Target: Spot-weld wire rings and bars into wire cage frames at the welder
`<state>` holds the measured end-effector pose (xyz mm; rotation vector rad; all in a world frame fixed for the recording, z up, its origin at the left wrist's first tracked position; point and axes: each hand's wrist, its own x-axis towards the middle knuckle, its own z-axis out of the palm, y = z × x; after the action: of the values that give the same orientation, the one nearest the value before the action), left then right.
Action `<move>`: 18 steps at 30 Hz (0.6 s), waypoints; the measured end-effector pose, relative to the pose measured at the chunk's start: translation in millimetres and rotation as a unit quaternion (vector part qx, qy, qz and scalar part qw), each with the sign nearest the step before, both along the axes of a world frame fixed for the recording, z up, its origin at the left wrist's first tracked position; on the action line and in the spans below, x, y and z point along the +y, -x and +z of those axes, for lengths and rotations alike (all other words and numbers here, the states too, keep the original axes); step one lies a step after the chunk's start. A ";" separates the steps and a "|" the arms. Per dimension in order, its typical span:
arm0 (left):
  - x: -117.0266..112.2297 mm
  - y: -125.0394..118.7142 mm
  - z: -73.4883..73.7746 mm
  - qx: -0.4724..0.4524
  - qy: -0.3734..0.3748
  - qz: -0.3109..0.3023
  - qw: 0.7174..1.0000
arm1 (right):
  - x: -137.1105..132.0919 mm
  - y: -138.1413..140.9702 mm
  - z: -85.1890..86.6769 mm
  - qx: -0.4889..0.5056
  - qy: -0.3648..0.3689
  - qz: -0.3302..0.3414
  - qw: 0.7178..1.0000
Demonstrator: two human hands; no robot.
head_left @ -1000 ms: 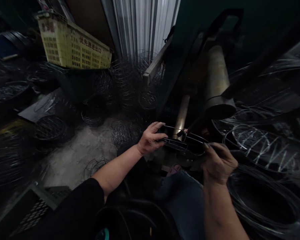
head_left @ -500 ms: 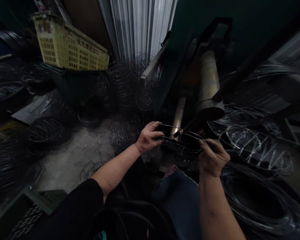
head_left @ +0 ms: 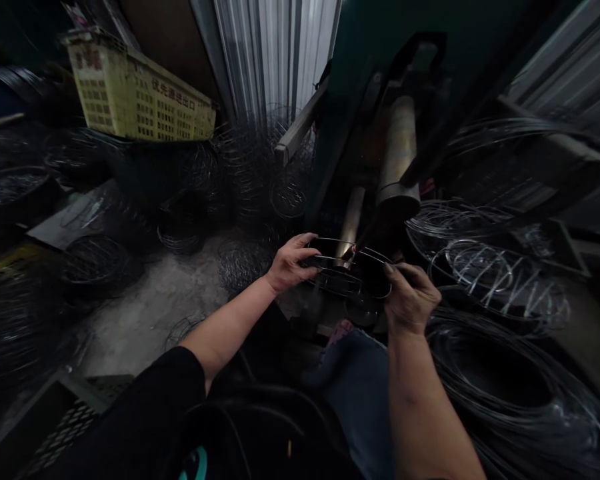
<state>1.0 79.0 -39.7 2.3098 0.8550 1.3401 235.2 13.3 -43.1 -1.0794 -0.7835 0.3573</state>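
Observation:
Both hands hold a small wire ring frame (head_left: 350,275) in front of a dark machine. My left hand (head_left: 291,262) grips its left edge, fingers curled over the wire. On the frame's right edge, my right hand (head_left: 409,297) is closed round the wire. The frame sits under a brass-coloured cylinder (head_left: 398,157) and a thinner metal rod (head_left: 350,220) of the machine. A small reddish tip (head_left: 349,252) touches the top of the frame.
Coils of wire (head_left: 500,380) pile up on the right, with finished wire frames (head_left: 495,280) beside them. More wire baskets (head_left: 250,187) lie stacked on the concrete floor at left. A yellow plastic crate (head_left: 135,90) stands behind them. My knees in blue trousers (head_left: 360,387) are below the hands.
The view has shifted slightly, so hands and frame sit a little higher and further left. Both hands keep their grip on the wire frame.

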 end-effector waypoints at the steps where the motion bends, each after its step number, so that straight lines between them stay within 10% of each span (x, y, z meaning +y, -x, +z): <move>1: -5.2 0.8 2.2 -0.004 -0.005 0.024 1.000 | -2.3 -3.3 -2.0 0.017 0.001 0.004 1.000; 5: -46.7 -4.0 1.8 -0.017 0.009 0.135 0.991 | -11.3 -30.0 -20.9 0.051 0.081 0.088 0.992; 9: -85.4 -35.2 -19.5 -0.014 0.139 0.090 0.986 | -9.4 -52.8 -43.6 0.093 0.165 0.164 0.968; 18: -86.7 -96.0 -32.9 -0.230 0.395 0.027 0.889 | -45.2 -49.6 -30.1 0.038 0.172 0.159 0.971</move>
<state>97.0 -7.7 -72.6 1.2886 1.0439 1.1739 284.8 -31.9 -73.1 -1.2535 -0.8455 0.8265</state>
